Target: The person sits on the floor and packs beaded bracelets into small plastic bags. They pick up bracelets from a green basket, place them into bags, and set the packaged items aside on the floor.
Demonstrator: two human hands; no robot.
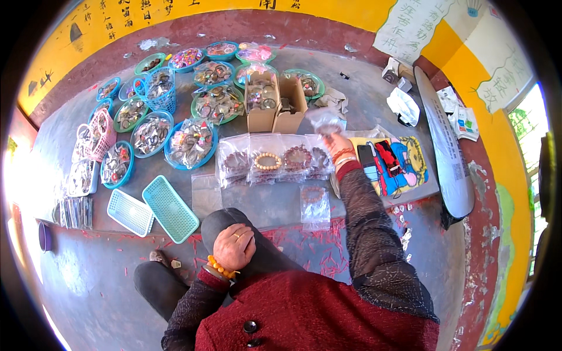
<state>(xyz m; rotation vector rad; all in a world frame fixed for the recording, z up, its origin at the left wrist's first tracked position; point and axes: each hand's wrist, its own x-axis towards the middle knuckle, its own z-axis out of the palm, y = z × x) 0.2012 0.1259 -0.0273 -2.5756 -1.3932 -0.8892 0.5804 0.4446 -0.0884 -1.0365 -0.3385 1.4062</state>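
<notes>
My right hand (338, 146) reaches forward and pinches a clear plastic bag (325, 121), whose contents are blurred. Below it lie rows of bagged bead bracelets: a pale yellow one (268, 161), a dark red one (297, 157) and a dark one (236, 163) among them. A single bagged reddish bracelet (314, 195) lies nearer to me. My left hand (233, 247), in a loose fist, rests on my bent knee (225, 219) and shows nothing in it. An orange bead bracelet (222, 268) circles that wrist.
Blue and green baskets (192, 146) full of bagged trinkets spread over the left and back. Two cardboard boxes (291, 102) stand behind the bracelets. A white tray (130, 212) and a teal tray (170, 209) lie front left. A phone (369, 161) rests on a colourful cloth (413, 158) at right.
</notes>
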